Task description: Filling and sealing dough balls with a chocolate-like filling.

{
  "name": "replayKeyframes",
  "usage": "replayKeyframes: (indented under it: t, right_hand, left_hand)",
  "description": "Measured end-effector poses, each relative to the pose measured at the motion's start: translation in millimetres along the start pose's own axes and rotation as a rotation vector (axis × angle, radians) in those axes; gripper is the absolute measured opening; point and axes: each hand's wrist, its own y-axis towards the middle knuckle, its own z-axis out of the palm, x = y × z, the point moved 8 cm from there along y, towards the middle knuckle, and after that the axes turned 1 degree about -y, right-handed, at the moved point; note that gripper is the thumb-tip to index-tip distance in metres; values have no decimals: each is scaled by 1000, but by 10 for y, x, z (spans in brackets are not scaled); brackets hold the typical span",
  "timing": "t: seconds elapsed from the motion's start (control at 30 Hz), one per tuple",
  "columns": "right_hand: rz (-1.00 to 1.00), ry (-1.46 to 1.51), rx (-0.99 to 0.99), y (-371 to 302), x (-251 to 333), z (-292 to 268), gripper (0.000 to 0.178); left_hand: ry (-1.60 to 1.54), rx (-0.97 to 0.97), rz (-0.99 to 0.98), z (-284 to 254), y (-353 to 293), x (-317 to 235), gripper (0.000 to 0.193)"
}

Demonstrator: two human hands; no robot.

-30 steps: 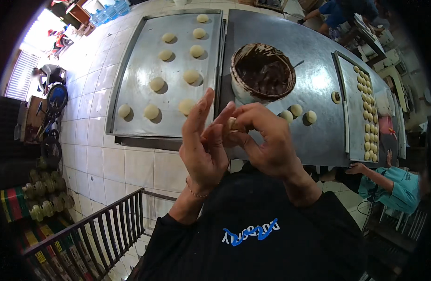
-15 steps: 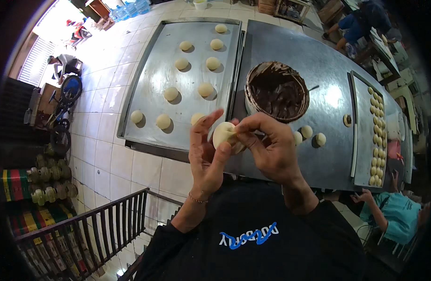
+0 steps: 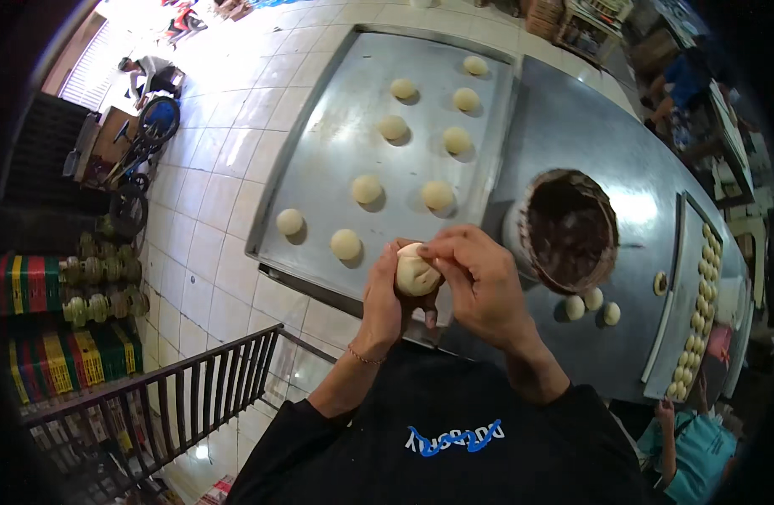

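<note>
My left hand (image 3: pixel 382 305) cups a round, pale dough ball (image 3: pixel 416 274), its fingers curled around the side. Thumb and fingertips of my right hand (image 3: pixel 481 282) pinch the top of the same ball, where the dough is gathered into folds. Both hands are just above the near edge of a large metal tray (image 3: pixel 315 156). Several smooth dough balls sit spaced apart on it, the nearest one (image 3: pixel 346 244) just left of my hands. To the right stands a tub (image 3: pixel 532 244) of dark brown paste (image 3: pixel 576 240) with a smeared rim.
Three dough balls (image 3: pixel 593 299) lie by the tub on the steel table (image 3: pixel 564 109). Farther right are a ring-shaped piece (image 3: pixel 660 284) and a tray of small dough pieces (image 3: pixel 683 358), with a person in teal (image 3: pixel 698 454) nearby. A dark railing (image 3: pixel 193 379) runs at lower left.
My view has turned, so the tray and tub appear farther right. The dough ball has turned in my hands; its gathered folds now face up, and my left fingers have closed around it.
</note>
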Motion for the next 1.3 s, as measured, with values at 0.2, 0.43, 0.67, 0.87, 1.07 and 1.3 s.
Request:
replayKeyframes:
  t: [0.2,0.43,0.67,0.87,1.07,1.3]
  right_hand:
    - [150,121,156,594,-362,920,22]
    - [-47,-77,-91,1325,-201,1412,35]
    - [98,-476,12,1741,-1454,2270,54]
    - [207,-452,124,1777,-1464,2303,73]
    - [392,-117,165,366,-1114,998,55]
    - [783,274,-351,-2141,-1619,-1224,27]
  left_hand:
    - [-208,40,-455,-868,480,-464,43]
    - [1320,-443,533,-1850,1544,-1573,41]
    - [1267,-275,490,-2171,1554,-1520,69]
    - [1313,-4,371,-2272,1868,-1494,71]
    - [1563,88,488,-1908,2188,-1405,48]
    - [1605,-116,391,-2236,1814,-1453,96]
